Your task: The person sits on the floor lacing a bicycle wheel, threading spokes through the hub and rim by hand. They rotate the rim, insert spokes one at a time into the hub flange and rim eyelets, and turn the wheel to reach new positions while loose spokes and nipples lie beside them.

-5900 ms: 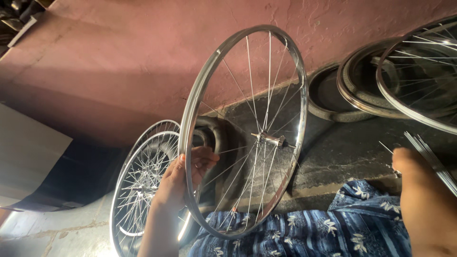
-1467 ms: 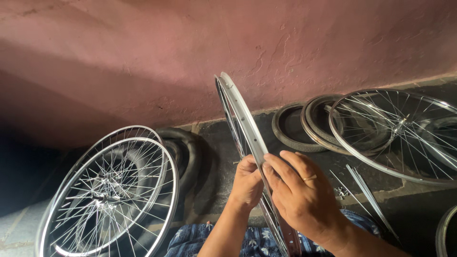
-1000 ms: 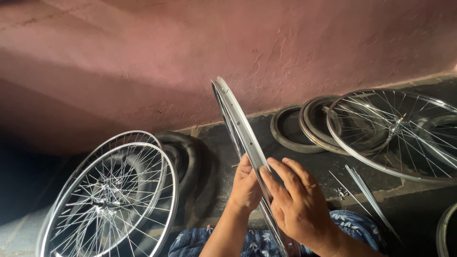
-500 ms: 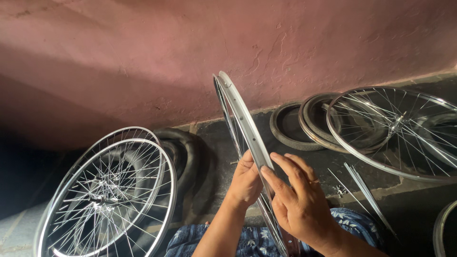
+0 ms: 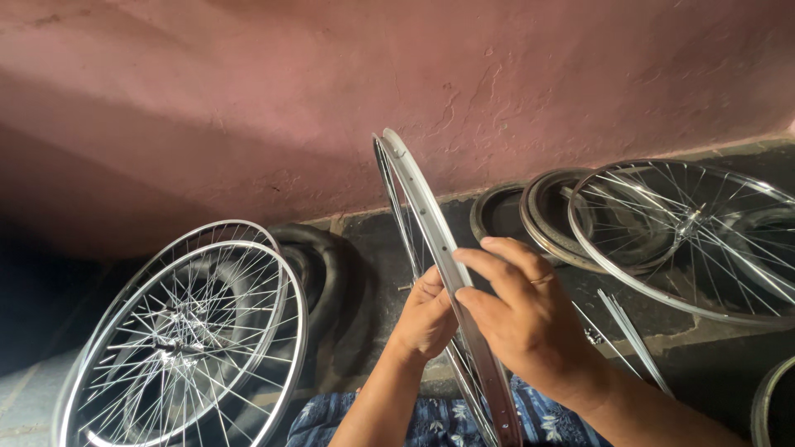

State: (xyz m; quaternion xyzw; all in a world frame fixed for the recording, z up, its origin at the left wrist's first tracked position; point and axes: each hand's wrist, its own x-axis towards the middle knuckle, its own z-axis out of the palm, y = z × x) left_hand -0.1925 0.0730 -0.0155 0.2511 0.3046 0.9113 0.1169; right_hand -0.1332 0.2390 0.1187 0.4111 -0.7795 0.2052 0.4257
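I hold a silver spoked bicycle wheel (image 5: 411, 187) upright and edge-on in front of me, its rim running from the pink wall down to my lap. My left hand (image 5: 425, 316) is on the left side of the rim, fingers curled among the spokes. My right hand (image 5: 522, 316) lies over the right side of the rim, thumb and fingers pressed against the metal band. A blue floral cloth (image 5: 431, 420) covers my lap under the wheel.
Two finished spoked wheels (image 5: 186, 339) lean at the left against a black tyre (image 5: 325, 273). At the right lie bare rims (image 5: 553, 217), another spoked wheel (image 5: 696, 240) and loose spokes (image 5: 631, 335) on the dark floor. The pink plastered wall (image 5: 248, 99) stands behind.
Several seconds ago the wheel faced me flat with only my left hand on it. Now it is edge-on with both hands on the rim; over the last second the hands shifted only slightly.
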